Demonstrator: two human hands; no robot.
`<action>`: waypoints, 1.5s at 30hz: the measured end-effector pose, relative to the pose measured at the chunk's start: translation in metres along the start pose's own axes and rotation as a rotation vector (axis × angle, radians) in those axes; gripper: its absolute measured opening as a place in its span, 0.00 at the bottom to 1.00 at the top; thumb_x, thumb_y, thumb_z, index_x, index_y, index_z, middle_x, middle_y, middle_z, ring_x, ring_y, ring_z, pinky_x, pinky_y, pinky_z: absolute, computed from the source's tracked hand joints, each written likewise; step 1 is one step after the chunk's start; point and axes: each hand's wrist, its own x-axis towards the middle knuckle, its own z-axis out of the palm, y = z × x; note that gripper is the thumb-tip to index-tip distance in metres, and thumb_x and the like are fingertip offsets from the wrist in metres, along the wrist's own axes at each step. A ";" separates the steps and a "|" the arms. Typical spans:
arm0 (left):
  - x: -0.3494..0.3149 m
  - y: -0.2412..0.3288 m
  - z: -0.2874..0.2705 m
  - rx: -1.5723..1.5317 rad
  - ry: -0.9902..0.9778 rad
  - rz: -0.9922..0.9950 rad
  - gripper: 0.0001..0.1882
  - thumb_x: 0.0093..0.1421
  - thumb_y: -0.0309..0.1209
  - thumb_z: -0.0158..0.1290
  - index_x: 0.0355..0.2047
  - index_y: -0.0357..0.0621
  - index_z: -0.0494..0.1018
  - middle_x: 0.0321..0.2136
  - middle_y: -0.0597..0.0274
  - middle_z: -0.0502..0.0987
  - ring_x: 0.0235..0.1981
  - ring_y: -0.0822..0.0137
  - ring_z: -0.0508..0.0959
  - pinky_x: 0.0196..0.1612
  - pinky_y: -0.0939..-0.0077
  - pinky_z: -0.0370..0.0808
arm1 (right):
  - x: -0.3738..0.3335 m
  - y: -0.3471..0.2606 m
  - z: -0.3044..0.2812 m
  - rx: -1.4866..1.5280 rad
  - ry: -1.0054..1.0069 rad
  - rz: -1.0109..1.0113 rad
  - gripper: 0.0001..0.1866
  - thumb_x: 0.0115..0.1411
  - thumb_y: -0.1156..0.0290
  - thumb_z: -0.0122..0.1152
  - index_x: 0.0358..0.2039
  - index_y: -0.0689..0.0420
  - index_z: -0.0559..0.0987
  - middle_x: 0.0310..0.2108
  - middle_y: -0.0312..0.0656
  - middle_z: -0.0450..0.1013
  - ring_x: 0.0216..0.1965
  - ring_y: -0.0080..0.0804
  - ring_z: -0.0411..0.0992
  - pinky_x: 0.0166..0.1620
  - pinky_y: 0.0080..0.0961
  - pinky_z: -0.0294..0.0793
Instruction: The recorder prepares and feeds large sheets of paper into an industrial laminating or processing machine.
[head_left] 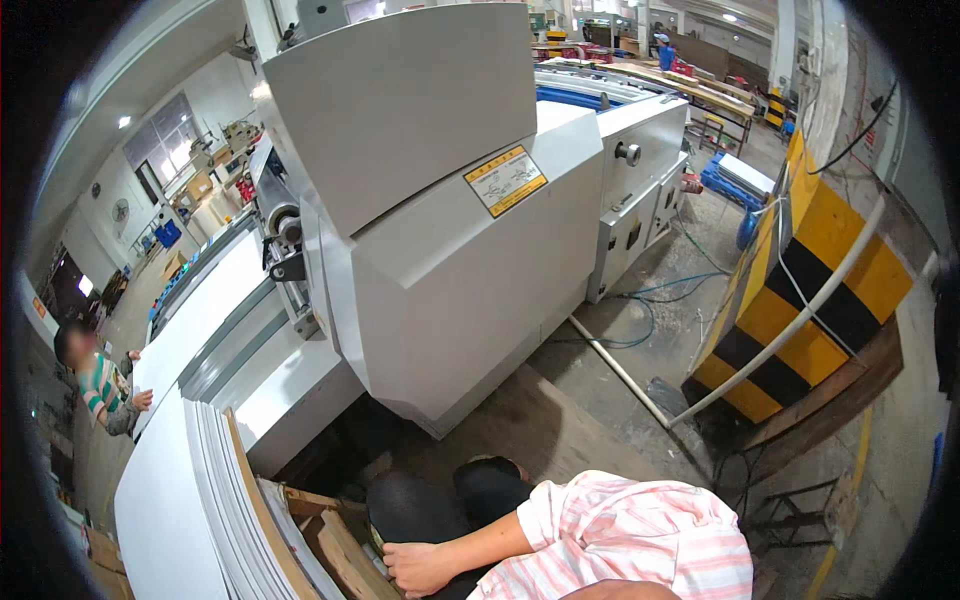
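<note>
My right hand (417,568) rests low in the picture on the leg of my black trousers (420,505), beside the wooden pallet boards (345,555). Its fingers lie loosely bent over the leg, and I see nothing held in them; the fingertips are partly hidden. The forearm comes out of a pink and white striped sleeve (600,500). My left hand does not show. Left of my legs stands a stack of large white sheets (175,500) with a brown board edge (245,490) along its near side.
A big grey machine (450,270) fills the middle. At the far left a person in a striped shirt (100,385) has hands at the white sheets. On the right are a yellow and black striped block (790,320), a bent pale pipe (780,345) and blue hoses (650,315) on the floor.
</note>
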 end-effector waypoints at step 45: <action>-0.039 0.044 0.024 0.182 0.045 0.173 0.12 0.51 0.26 0.56 0.26 0.24 0.73 0.20 0.48 0.73 0.16 0.62 0.71 0.17 0.72 0.70 | -0.008 -0.002 0.000 -0.024 0.045 0.039 0.20 0.49 0.51 0.58 0.18 0.57 0.80 0.22 0.39 0.75 0.32 0.35 0.70 0.40 0.34 0.59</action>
